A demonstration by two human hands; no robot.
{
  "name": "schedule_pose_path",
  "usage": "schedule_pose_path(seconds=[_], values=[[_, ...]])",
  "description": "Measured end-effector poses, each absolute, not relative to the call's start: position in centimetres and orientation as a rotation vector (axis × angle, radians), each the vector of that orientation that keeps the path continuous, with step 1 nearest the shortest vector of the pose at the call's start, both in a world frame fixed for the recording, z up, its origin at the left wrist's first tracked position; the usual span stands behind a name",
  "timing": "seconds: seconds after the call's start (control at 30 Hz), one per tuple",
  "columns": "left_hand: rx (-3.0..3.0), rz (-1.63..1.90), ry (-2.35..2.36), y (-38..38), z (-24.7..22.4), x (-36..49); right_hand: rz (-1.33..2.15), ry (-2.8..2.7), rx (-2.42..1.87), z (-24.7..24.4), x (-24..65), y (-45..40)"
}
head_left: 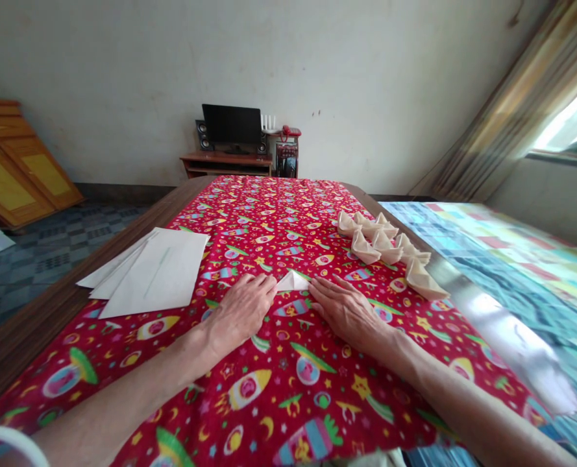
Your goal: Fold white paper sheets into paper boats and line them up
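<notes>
A small white folded paper (293, 281) with a peaked middle sits on the red cloth, between my two hands. My left hand (249, 301) has its fingers bent and closed on the paper's left end. At the opposite end, my right hand (344, 308) holds the tip under fingers pressed together. My fingertips hide both ends of the paper. To the right stand several finished-looking folded paper boats (385, 243) in a loose cluster, all cream-coloured. On the left lies a fanned stack of flat white paper sheets (171, 269), the top one with a faint greenish mark.
The red patterned cloth (269, 383) covers most of a dark wooden table (137, 220). A monitor (232, 124) and speakers stand on a low desk by the wall. A bed with a colourful sheet (463, 240) adjoins the right side. An orange cabinet (20, 165) is far left.
</notes>
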State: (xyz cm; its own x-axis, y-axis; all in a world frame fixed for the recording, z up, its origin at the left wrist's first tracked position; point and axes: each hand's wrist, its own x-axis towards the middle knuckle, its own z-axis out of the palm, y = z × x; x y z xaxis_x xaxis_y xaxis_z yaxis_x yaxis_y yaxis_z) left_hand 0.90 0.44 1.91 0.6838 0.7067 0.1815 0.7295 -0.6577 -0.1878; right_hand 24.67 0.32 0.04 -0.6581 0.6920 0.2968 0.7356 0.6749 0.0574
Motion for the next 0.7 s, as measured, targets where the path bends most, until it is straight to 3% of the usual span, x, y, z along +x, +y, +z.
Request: schedule_pose_path(seconds=[0.3,0.47,0.7], values=[[-2.772,-0.793,-1.309,3.0,0.0,0.4,-0.387,-2.588,-1.194,0.6,22.6,1.8],[-2.794,-0.767,-1.292,3.3,-0.5,1.6,-0.506,-2.571,-1.125,0.5,21.9,3.3],[-2.748,-0.936,-1.444,4.2,-1.3,1.9,-0.413,-2.581,-0.991,0.1,21.8,4.3]])
